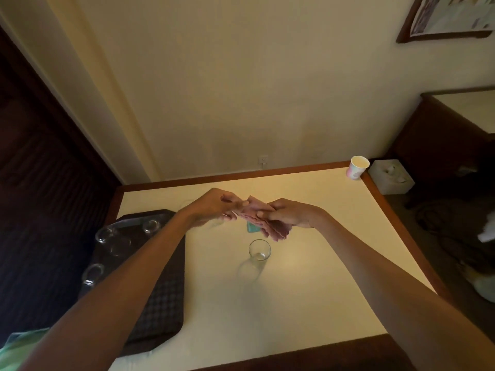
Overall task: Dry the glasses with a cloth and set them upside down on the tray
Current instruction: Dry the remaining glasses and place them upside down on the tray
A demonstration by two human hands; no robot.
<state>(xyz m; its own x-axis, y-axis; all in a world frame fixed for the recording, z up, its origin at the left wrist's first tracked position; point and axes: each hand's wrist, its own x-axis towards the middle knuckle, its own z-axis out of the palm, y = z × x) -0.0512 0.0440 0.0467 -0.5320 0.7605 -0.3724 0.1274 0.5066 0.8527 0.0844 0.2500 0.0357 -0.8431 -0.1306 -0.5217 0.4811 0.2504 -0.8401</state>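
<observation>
Snugly, right fingers [265, 215] round cloth [276, 232]

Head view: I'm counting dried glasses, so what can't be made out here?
- Left hand: head view, blurred; whether it holds a glass is unclear.
- Teal item: head view, mostly under the pink cloth.
- Tray glasses: head view, dim, partly behind the left forearm; count unsure.

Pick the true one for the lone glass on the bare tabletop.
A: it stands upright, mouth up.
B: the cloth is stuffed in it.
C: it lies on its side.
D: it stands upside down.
A: the glass stands on the table with its open rim up, and the cloth is in the right hand above it.
</observation>
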